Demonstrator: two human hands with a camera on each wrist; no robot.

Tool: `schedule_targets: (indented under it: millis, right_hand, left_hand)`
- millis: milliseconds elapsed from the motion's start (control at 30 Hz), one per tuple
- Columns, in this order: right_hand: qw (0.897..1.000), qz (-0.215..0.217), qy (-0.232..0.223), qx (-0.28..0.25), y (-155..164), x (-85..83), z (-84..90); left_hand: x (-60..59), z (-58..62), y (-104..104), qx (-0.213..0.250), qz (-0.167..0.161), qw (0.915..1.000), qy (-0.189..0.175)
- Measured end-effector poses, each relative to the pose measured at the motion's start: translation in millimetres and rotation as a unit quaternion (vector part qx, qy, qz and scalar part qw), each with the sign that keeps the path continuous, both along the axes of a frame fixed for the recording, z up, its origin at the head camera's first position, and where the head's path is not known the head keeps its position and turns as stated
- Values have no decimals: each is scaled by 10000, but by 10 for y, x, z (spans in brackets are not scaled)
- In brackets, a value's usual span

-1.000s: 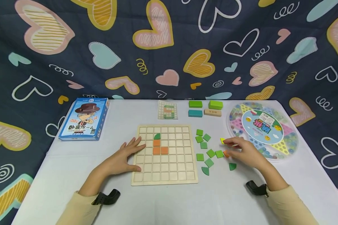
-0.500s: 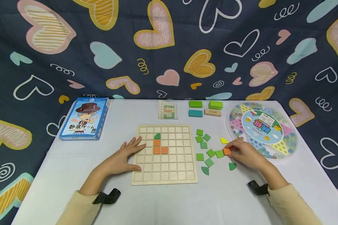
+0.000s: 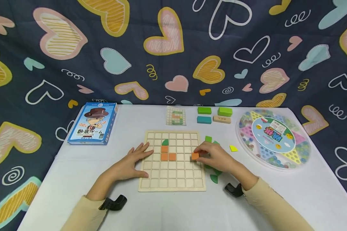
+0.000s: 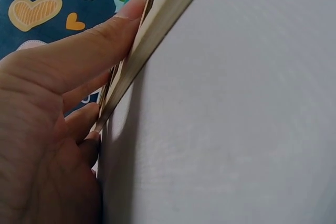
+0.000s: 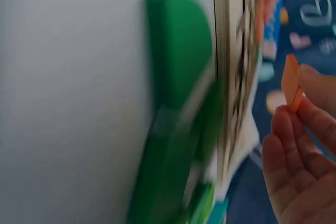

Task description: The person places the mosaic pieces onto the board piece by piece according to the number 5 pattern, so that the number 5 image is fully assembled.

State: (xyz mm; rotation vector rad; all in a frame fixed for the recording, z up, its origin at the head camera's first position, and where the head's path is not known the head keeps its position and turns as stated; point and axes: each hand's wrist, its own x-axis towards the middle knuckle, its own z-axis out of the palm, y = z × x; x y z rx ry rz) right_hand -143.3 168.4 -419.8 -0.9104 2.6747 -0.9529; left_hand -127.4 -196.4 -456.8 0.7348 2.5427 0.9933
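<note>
A pale wooden grid board lies on the white table. On it sit a green quarter-round tile and several orange square tiles. My left hand rests on the board's left edge, fingers spread; the left wrist view shows the thumb over the rim. Between thumb and fingertips my right hand pinches an orange square tile above the board's right columns. In the right wrist view that orange tile is held clear of the board. Green tiles beside the board are partly hidden under the right hand.
A yellow tile and a green quarter-round tile lie right of the board. Behind stand a pattern card and several blocks. A blue game box is at left, a round marble game at right.
My right hand has picked up the orange tile from among the loose pieces and carried it left over the board. The left hand keeps its place on the board's edge.
</note>
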Motion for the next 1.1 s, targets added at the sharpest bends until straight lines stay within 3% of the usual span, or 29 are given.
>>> schedule_targets:
  millis: [333, 567, 700, 833, 967, 1100]
  right_hand:
    - [9913, 619, 494, 1052, -540, -166, -103]
    - [9916, 730, 249, 1038, -570, -204, -105]
    - [9975, 376, -169, 576, -361, -268, -62]
    - [9992, -250, -282, 133, -11, -412, -3]
    - [9962, -786, -362, 74, 296, -561, 2]
    - [9927, -951, -712, 203, 446, -632, -31]
  left_hand:
    - [-4, -30, 13, -10, -24, 9999, 122]
    - [4, -3, 13, 13, 8, 10000, 52]
    - [5, -3, 30, -8, -21, 10000, 44]
    - [4, -3, 36, -49, 3, 10000, 36]
    - [9, 2, 21, -70, 40, 10000, 29]
    - [8, -6, 12, -34, 29, 10000, 13]
